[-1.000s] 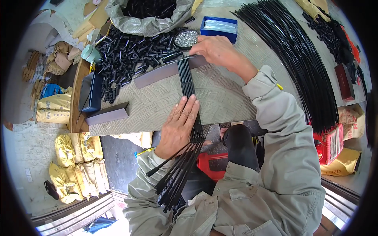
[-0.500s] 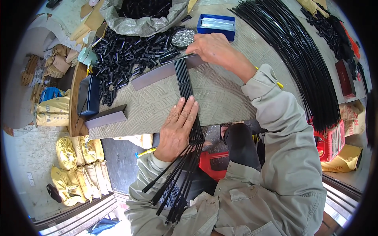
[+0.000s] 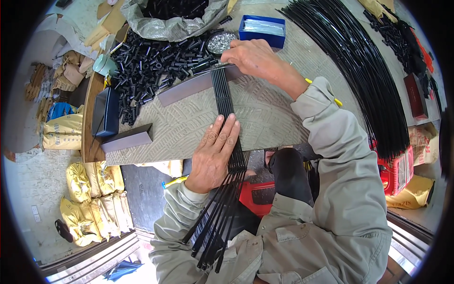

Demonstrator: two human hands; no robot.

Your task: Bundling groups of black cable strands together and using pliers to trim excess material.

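Note:
A flat row of thin black rods (image 3: 221,92) runs from a purplish-grey metal bar (image 3: 187,89) over the table's near edge. My left hand (image 3: 213,154) lies on the rods with fingers stretched out, pressing them to the table. Beyond the edge, the rods' thicker ends (image 3: 208,241) fan out over my lap. My right hand (image 3: 253,57) is at the far end of the row, its fingers bent together over the bar. What its fingertips hold, if anything, is hidden. Close by stands a round black dish (image 3: 208,47) of small shiny metal pieces.
Short black tubular parts (image 3: 151,66) are heaped at the far left below a grey sack (image 3: 165,33). A blue box (image 3: 261,41) holds thin clear strips. Long black rods (image 3: 359,61) cover the right side. At the left are an angled metal piece (image 3: 130,138) and a dark blue box (image 3: 106,113).
The loose rod ends over my lap have swung together toward the right. My right hand has shifted slightly left; my left hand stays flat on the rods.

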